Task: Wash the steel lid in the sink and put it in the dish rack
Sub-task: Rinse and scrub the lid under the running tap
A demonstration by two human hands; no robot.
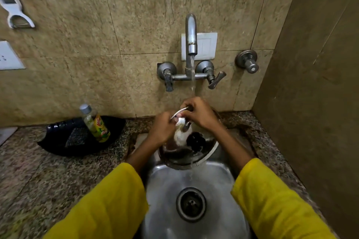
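We are mid-wash: both hands, left hand [162, 129] and right hand [200, 114], clamp the round steel lid [186, 153] under the tap's running water [192, 75], so next we need the dish rack, unseen here.

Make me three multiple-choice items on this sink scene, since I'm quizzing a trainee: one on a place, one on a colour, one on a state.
1. Where does the dish soap bottle stand?
A. in the sink
B. on the black tray left of the sink
C. right of the tap

2. What colour are the sleeves?
A. yellow
B. blue
C. white

3. What is the tap doing?
A. shut off
B. only dripping
C. running

Answers:
1 B, the bottle sits on the black tray on the counter.
2 A, both sleeves are yellow.
3 C, a stream falls onto the left hand and right hand, which hold the steel lid over the sink.
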